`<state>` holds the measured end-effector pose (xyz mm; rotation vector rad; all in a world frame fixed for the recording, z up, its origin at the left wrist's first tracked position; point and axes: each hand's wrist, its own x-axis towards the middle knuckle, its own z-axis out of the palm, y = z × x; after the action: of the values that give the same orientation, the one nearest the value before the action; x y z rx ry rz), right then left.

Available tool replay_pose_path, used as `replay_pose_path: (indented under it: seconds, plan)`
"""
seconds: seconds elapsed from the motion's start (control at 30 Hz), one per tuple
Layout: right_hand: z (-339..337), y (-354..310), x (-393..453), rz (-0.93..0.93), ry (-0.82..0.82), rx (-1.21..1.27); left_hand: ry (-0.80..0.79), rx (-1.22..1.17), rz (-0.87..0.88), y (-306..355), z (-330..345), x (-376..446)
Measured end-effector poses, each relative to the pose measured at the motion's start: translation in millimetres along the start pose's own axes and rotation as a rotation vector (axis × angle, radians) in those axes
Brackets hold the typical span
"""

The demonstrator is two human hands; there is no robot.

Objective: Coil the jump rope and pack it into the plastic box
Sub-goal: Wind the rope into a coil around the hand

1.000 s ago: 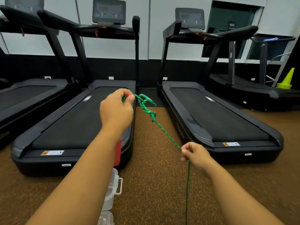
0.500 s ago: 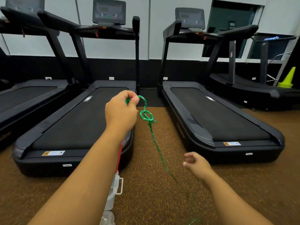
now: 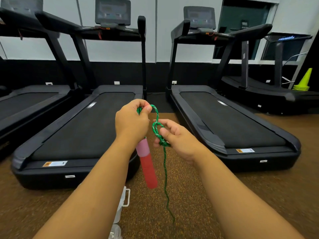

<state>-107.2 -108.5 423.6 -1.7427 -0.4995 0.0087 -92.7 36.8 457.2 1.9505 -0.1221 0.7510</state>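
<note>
Above the brown floor between two treadmills, your left hand [image 3: 132,122] pinches the green rope [image 3: 158,130] near its top, so the red handle [image 3: 148,169] hangs free below your wrist. Your right hand [image 3: 174,137] closes its fingers on a small loop just beside it, likely to lay a coil. The loose rope trails to the floor. The plastic box [image 3: 123,202] sits below, half hidden by your left forearm.

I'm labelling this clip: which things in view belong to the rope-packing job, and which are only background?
Job: green braided jump rope with red-and-pink foam handle; clear plastic box; left hand; right hand.

Background: black treadmills; stacked yellow-green plastic cones.
</note>
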Motion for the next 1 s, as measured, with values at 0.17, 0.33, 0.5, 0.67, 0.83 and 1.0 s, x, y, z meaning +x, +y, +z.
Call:
replay_pose_path:
  seconds: [0.17, 0.33, 0.5, 0.67, 0.83, 1.0]
  plan:
    - [1.3, 7.6, 0.2, 0.006, 0.063, -0.053, 0.033, -0.017, -0.009, -2.4, -0.3, 2.5]
    - [-1.4, 17.6, -0.9, 0.051, 0.126, -0.126, 0.103, -0.074, -0.058, -1.7, -3.5, 7.3]
    - [-9.9, 35.5, -2.3, 0.148, 0.107, -0.269, 0.098, -0.082, -0.052, 2.7, -3.7, 7.4]
    - [-18.7, 67.4, -8.3, 0.288, 0.130, -0.351, 0.160, -0.118, -0.054, 4.1, -8.0, 9.7]
    - [-31.3, 107.2, -22.4, 0.497, 0.144, -0.497, 0.201, -0.170, -0.056, 7.6, -14.8, 14.2]
    - [-37.7, 123.3, -36.1, 0.591, 0.119, -0.487, 0.196, -0.217, -0.061, 8.4, -14.5, 12.7]
